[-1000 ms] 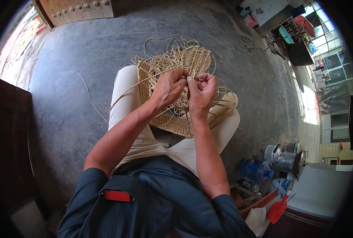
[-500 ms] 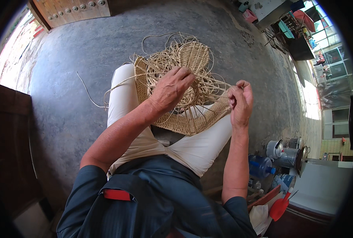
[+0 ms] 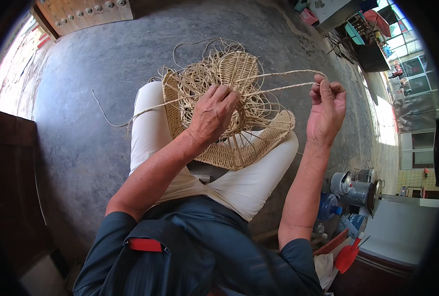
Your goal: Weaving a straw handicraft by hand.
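Observation:
Across my knees rests a woven straw piece, its curved band tan and tightly plaited. A rounded woven panel rises at its far side, and a tangle of loose straw cord heaps over the middle. My left hand is closed over the tangle, its fingertips hidden behind the knuckles. Out to the right, my right hand pinches a loop of twisted cord, whose two strands run taut back to the woven piece. Another cord end trails over my left thigh.
Grey concrete floor surrounds me. A studded wooden door stands at the far left. To the right are metal pots, a blue water bottle and a red dustpan-like object. A dark cabinet is at left.
My right hand has moved right and slightly up, drawing a long loop of cord out from the woven piece. My left hand stays nearly in place over the tangle.

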